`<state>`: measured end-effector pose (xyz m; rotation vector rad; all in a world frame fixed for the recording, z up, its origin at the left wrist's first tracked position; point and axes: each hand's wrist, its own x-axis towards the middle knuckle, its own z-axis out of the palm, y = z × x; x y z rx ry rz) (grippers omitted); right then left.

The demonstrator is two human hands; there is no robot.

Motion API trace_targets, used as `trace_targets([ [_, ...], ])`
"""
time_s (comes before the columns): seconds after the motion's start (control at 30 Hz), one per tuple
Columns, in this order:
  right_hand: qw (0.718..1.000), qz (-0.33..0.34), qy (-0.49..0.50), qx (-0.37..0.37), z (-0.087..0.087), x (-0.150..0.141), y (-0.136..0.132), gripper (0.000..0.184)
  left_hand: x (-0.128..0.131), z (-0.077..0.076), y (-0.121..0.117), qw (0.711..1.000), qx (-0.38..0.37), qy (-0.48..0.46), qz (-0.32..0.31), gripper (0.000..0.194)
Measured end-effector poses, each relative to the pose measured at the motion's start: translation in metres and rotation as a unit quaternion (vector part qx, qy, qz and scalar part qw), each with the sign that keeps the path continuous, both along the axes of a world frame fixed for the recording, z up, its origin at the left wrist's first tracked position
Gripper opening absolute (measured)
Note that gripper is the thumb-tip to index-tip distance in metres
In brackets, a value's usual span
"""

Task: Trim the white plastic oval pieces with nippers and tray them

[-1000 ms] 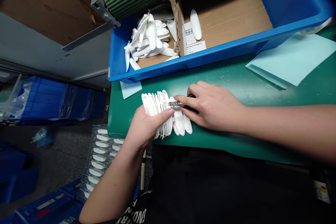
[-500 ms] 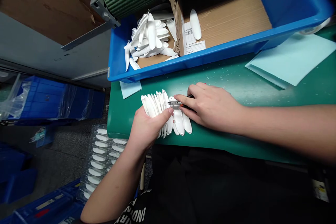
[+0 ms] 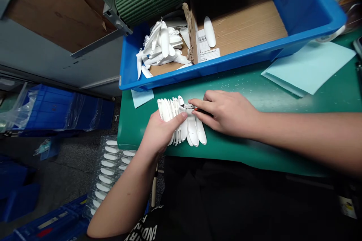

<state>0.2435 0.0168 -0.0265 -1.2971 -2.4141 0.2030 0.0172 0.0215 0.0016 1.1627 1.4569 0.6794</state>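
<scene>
1. White plastic oval pieces [image 3: 166,110] stand fanned in a row on the green table [image 3: 240,147], near its front edge towards the left end.
2. Left hand [image 3: 160,131] is wrapped over that row, holding it together.
3. Right hand [image 3: 226,115] is in a narrow grip on small side cutters [image 3: 189,107], whose tips touch the pieces at the row's far side.
4. Fine white shavings [image 3: 226,86] lie scattered on the table beyond the hands.
5. Clear plastic tray [image 3: 107,169], with white pieces in rows, sits below the table's front left corner, beside the left forearm.
6. Light blue sheets lie at the table's right end [image 3: 308,66] and its back left corner [image 3: 141,98].
7. Blue bin [image 3: 226,68] along the table's back edge holds a loose heap of white pieces [image 3: 161,47] on cardboard [image 3: 240,30].
</scene>
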Motion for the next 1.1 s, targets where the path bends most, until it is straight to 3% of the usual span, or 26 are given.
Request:
trace_targets([
  [0.1,1.000,-0.013,0.029,-0.002,-0.001,0.003,0.002,0.033,0.003,0.004,0.003,1.000,-0.007,0.000,-0.017,0.058],
  [0.23,0.999,-0.017,0.044,-0.002,0.000,0.006,0.004,0.032,0.005,0.010,0.001,1.000,-0.005,0.021,0.005,0.064],
  [0.43,0.999,0.023,0.026,0.003,0.003,0.002,-0.001,0.033,0.008,0.017,-0.006,0.999,-0.034,-0.033,0.009,0.066],
  [0.7,0.999,0.032,0.020,0.030,0.001,-0.001,-0.002,0.033,0.011,0.018,-0.010,0.996,-0.032,-0.080,0.030,0.063],
  [1.1,0.998,0.042,-0.003,0.035,0.002,-0.003,-0.006,0.035,0.010,0.017,-0.012,0.997,-0.024,-0.065,0.036,0.063],
])
